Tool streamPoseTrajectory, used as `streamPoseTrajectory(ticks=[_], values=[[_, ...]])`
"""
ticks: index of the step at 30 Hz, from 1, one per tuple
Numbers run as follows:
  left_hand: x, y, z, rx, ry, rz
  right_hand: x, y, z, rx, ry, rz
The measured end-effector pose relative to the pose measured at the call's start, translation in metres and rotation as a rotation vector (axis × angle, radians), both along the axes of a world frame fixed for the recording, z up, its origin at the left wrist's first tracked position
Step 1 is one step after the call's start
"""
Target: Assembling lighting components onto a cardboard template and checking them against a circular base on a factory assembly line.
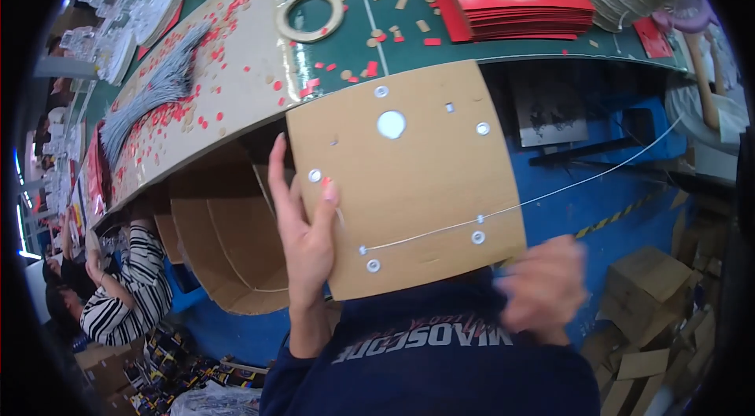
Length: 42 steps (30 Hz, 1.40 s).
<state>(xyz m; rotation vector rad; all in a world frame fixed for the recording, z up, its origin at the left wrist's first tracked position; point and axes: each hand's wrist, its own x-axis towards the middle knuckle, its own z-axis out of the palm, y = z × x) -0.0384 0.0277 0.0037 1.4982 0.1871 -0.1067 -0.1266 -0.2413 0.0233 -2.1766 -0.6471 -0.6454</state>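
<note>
Currently your left hand [305, 247] grips the brown cardboard panel [429, 176], white string [421, 237] across it, before the green table [409, 54]; your right hand [546, 286], blurred, is farther from that table, its grip unclear.

Tape roll [337, 13] on green table [409, 58]; open carton [228, 235] below.

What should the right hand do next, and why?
Probably pinch the white cord, which crosses the cardboard panel and trails past its right edge; the left hand grips the panel, while the blurred right hand is near the lower right corner, its hold unclear.
</note>
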Motion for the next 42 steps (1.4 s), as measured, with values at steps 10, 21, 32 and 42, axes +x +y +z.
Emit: streamPoseTrajectory(ticks=[10,21,32,42], values=[[-0.005,-0.027,0.059,1.066,-0.844,-0.729,0.061,-0.066,-0.009,1.369,0.106,-0.484],[-0.002,-0.045,0.028,1.025,-0.606,-0.856,0.120,-0.096,0.024,1.296,0.031,-0.323],[0.015,-0.050,0.035,0.916,-0.540,-0.855,0.132,-0.029,0.017,-0.256,0.204,0.039],[0.020,-0.043,0.028,0.985,-0.567,-0.876,0.117,-0.022,0.007,-0.519,0.128,0.149]])
